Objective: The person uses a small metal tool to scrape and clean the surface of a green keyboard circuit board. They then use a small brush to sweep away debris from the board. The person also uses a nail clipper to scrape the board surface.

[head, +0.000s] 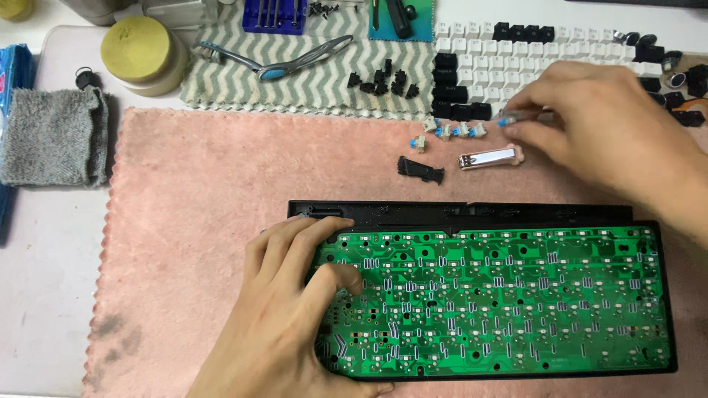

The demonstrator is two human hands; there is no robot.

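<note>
Pink mat (pixel 184 221) is topped by one green circuit board (pixel 501 302) in a black frame, pinned at its left end by the left hand (pixel 284 324), fingers spread. Four blue-stemmed key switches (pixel 450 133) are lined above; the right hand (pixel 590 121) is pinched on a small tool (pixel 516 116).

Perhaps hobby workbench — tools (pixel 276 65), circuit board (pixel 501 302)

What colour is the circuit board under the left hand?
Green with silvery solder marks, seen in the head view: flat green circuit board, left hand resting on its left end.
</note>
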